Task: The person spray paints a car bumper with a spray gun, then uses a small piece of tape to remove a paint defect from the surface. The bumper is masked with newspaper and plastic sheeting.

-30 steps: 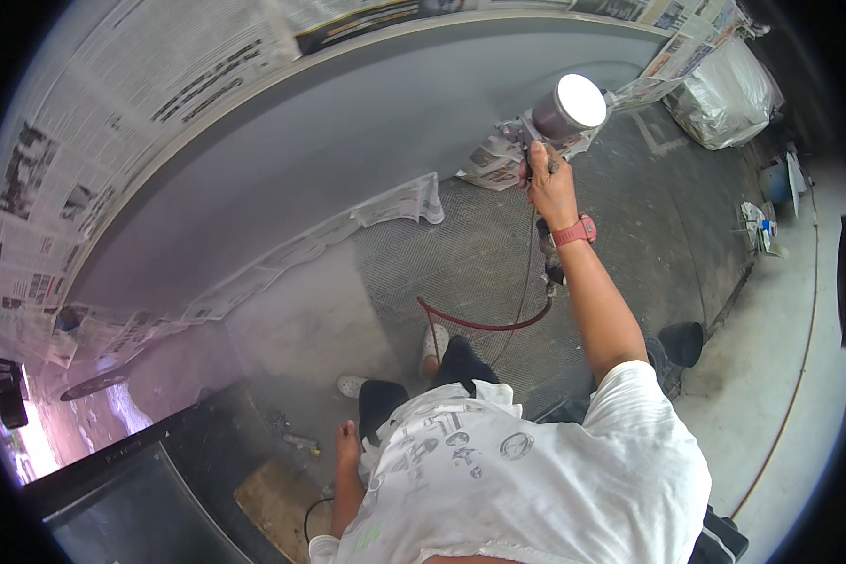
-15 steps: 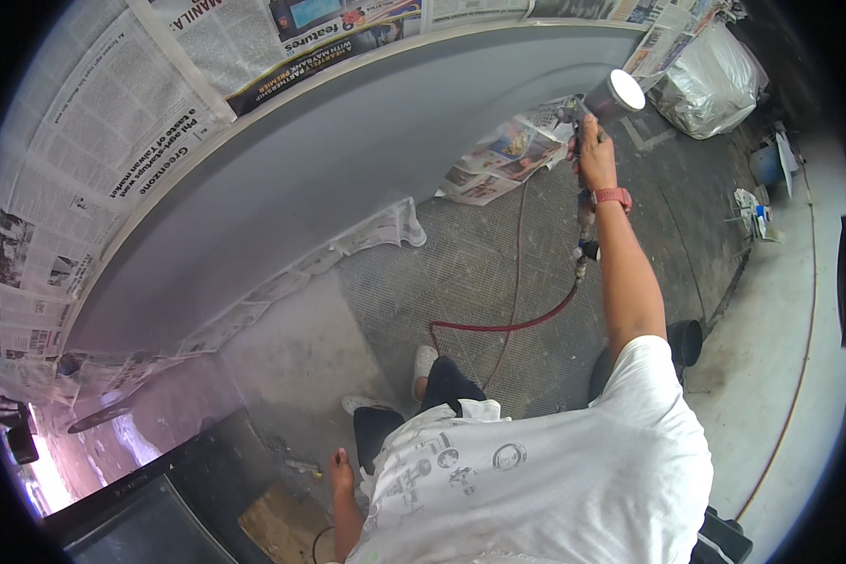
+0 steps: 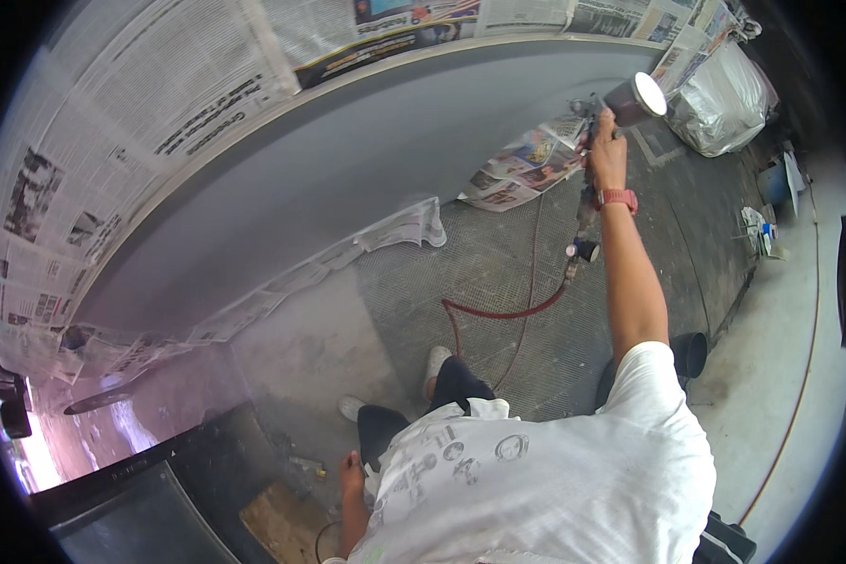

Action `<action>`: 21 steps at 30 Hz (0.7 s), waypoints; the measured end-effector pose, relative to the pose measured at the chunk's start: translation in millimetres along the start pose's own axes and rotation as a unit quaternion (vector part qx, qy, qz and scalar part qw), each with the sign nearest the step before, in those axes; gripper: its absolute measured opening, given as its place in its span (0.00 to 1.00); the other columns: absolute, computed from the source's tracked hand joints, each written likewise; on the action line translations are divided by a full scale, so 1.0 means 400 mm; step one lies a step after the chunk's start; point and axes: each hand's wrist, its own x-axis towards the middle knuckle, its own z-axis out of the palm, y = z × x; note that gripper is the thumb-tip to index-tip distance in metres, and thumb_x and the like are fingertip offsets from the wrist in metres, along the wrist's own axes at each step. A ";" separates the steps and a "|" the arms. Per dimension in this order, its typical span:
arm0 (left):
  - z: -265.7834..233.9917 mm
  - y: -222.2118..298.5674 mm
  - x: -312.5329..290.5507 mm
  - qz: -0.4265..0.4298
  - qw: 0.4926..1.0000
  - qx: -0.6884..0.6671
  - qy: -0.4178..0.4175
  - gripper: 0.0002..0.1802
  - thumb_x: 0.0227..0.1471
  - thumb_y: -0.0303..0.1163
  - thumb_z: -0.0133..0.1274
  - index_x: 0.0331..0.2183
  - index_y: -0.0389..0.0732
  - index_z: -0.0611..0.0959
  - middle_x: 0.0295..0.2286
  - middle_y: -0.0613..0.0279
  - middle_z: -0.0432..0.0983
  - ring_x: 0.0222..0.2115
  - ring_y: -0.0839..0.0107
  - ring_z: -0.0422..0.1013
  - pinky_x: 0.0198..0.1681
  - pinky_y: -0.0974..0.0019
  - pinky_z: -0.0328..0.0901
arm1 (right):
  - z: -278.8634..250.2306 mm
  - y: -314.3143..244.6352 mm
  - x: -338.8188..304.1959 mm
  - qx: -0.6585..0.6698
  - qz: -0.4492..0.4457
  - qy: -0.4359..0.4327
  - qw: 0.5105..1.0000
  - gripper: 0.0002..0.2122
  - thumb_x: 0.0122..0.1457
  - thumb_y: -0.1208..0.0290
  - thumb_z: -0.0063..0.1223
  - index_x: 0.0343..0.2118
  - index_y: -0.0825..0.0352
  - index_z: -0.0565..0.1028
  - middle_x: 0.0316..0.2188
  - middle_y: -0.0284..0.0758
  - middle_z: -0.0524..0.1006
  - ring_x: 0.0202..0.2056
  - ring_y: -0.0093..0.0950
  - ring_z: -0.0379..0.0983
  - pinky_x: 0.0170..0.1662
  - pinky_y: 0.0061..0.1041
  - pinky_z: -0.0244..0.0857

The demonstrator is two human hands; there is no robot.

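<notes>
My right hand (image 3: 609, 160), arm stretched far forward, is closed round the handle of a spray gun (image 3: 587, 141). A dark cup (image 3: 635, 100) with a pale, bright top sits on the gun. The gun is beside the far right end of a long grey panel (image 3: 282, 169); whether spray leaves the nozzle is too small to tell. From the gun's handle, a fitting with a round gauge (image 3: 573, 251) leads to a red hose (image 3: 508, 313). My left hand (image 3: 352, 473) hangs low by my side, its fingers loosely apart, with nothing visible in it.
Newspaper sheets (image 3: 150, 85) cover the surfaces above and below the panel. A clear plastic-wrapped bundle (image 3: 724, 99) stands at the far right. The hose trails over the mesh-textured floor mat (image 3: 414, 282) near my feet. A black bucket (image 3: 690, 354) is beside my right arm.
The view has shifted, so the panel and newspapers appear farther right and lower. My right hand has moved slightly farther out with the spray gun, and the hose fitting has swung left.
</notes>
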 end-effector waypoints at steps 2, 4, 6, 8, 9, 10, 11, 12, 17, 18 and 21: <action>-0.021 -0.018 0.017 0.010 1.000 -0.011 -0.011 0.31 0.68 0.51 0.51 0.56 0.31 0.79 0.51 0.45 0.79 0.52 0.54 0.75 0.57 0.56 0.66 | 0.065 -0.040 -0.111 0.014 0.018 -0.036 0.999 0.27 0.73 0.44 0.42 0.37 0.69 0.77 0.19 0.31 0.75 0.17 0.21 0.73 0.16 0.22 0.64; -0.050 -0.015 0.044 0.016 1.000 -0.008 -0.020 0.32 0.68 0.51 0.51 0.56 0.32 0.79 0.52 0.45 0.78 0.53 0.54 0.74 0.59 0.56 0.65 | 0.131 -0.060 -0.211 0.022 -0.001 -0.090 0.996 0.27 0.74 0.44 0.41 0.39 0.68 0.77 0.20 0.31 0.76 0.17 0.20 0.73 0.15 0.20 0.63; -0.089 -0.019 0.069 0.017 0.999 -0.021 -0.026 0.32 0.68 0.52 0.51 0.57 0.32 0.78 0.53 0.44 0.78 0.55 0.54 0.73 0.60 0.56 0.64 | 0.213 -0.097 -0.334 0.035 -0.003 -0.131 0.991 0.26 0.74 0.46 0.40 0.39 0.68 0.77 0.20 0.31 0.76 0.17 0.20 0.73 0.16 0.20 0.63; -0.123 -0.040 0.098 0.016 0.998 -0.054 -0.029 0.33 0.68 0.52 0.51 0.58 0.33 0.78 0.55 0.43 0.77 0.57 0.54 0.72 0.61 0.56 0.63 | 0.300 -0.152 -0.468 0.041 0.010 -0.171 0.984 0.26 0.75 0.46 0.39 0.38 0.68 0.76 0.21 0.31 0.76 0.18 0.20 0.73 0.16 0.20 0.62; -0.145 -0.067 0.127 0.020 0.997 -0.063 -0.030 0.33 0.68 0.53 0.51 0.58 0.33 0.78 0.55 0.44 0.76 0.58 0.54 0.72 0.62 0.56 0.63 | 0.341 -0.179 -0.533 0.043 0.018 -0.189 0.981 0.26 0.75 0.46 0.39 0.38 0.68 0.76 0.21 0.32 0.76 0.19 0.20 0.73 0.17 0.19 0.62; -0.168 -0.092 0.161 0.024 0.997 -0.073 -0.030 0.33 0.68 0.54 0.50 0.58 0.34 0.77 0.56 0.44 0.76 0.58 0.54 0.71 0.62 0.56 0.62 | 0.383 -0.196 -0.592 0.046 0.006 -0.203 0.978 0.26 0.75 0.46 0.38 0.38 0.68 0.76 0.21 0.32 0.76 0.19 0.20 0.73 0.17 0.19 0.62; -0.189 -0.130 0.194 0.026 0.996 -0.085 -0.030 0.34 0.68 0.54 0.50 0.59 0.34 0.77 0.56 0.44 0.76 0.59 0.54 0.70 0.63 0.56 0.62 | 0.427 -0.208 -0.652 0.048 -0.005 -0.219 0.974 0.25 0.75 0.46 0.38 0.39 0.68 0.75 0.22 0.32 0.75 0.19 0.20 0.73 0.17 0.19 0.62; -0.212 -0.167 0.220 0.033 0.996 -0.081 -0.024 0.34 0.68 0.55 0.50 0.59 0.35 0.77 0.56 0.45 0.76 0.59 0.54 0.71 0.63 0.56 0.62 | 0.472 -0.220 -0.709 0.050 -0.017 -0.238 0.970 0.25 0.75 0.46 0.38 0.39 0.68 0.75 0.22 0.32 0.75 0.18 0.20 0.73 0.17 0.19 0.61; -0.336 -0.314 0.317 -0.007 0.996 -0.087 0.004 0.37 0.67 0.59 0.48 0.59 0.36 0.77 0.56 0.47 0.76 0.59 0.53 0.71 0.63 0.55 0.62 | 0.687 -0.284 -0.990 0.066 -0.022 -0.284 0.956 0.25 0.75 0.47 0.39 0.40 0.70 0.76 0.20 0.31 0.74 0.16 0.19 0.68 0.16 0.20 0.58; -0.352 -0.371 0.337 -0.035 0.992 -0.122 -0.005 0.37 0.67 0.60 0.48 0.59 0.36 0.77 0.56 0.47 0.76 0.59 0.52 0.71 0.63 0.55 0.62 | 0.733 -0.303 -1.051 0.068 -0.024 -0.304 0.950 0.25 0.75 0.47 0.40 0.40 0.70 0.76 0.19 0.30 0.74 0.16 0.18 0.68 0.16 0.20 0.58; -0.376 -0.516 0.397 -0.097 0.976 -0.194 -0.010 0.37 0.67 0.60 0.47 0.58 0.37 0.78 0.56 0.46 0.76 0.59 0.52 0.71 0.63 0.54 0.62 | 0.850 -0.345 -1.203 0.074 -0.017 -0.342 0.937 0.25 0.75 0.47 0.41 0.38 0.69 0.76 0.18 0.28 0.73 0.16 0.17 0.68 0.16 0.20 0.58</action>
